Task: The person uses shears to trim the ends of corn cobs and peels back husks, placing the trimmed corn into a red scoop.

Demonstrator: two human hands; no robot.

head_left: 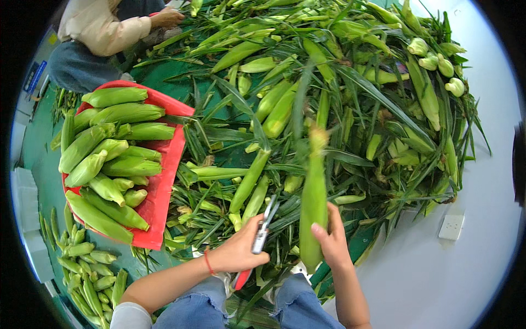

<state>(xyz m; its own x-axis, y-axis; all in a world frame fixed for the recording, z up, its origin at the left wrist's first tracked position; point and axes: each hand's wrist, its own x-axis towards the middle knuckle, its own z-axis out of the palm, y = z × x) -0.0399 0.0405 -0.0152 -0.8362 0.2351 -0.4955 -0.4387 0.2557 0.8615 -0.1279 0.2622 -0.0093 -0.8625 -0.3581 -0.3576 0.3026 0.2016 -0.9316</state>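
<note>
An unshucked corn ear (313, 211) is pinched between the thumb and fingers of the right hand (333, 244), pruning shears (260, 238) are clasped in the left hand's (236, 250) curled fingers, seemingly trimmed ears (129, 113) are piled leftward in a red scoop (172, 167), and a leafy heap (359, 118) is left beyond.

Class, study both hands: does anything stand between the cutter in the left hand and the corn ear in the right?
Nothing visible does: the gap between the cutter in the left hand and the corn ear in the right hand looks open. The green leaves seen through it appear to lie below.
</note>
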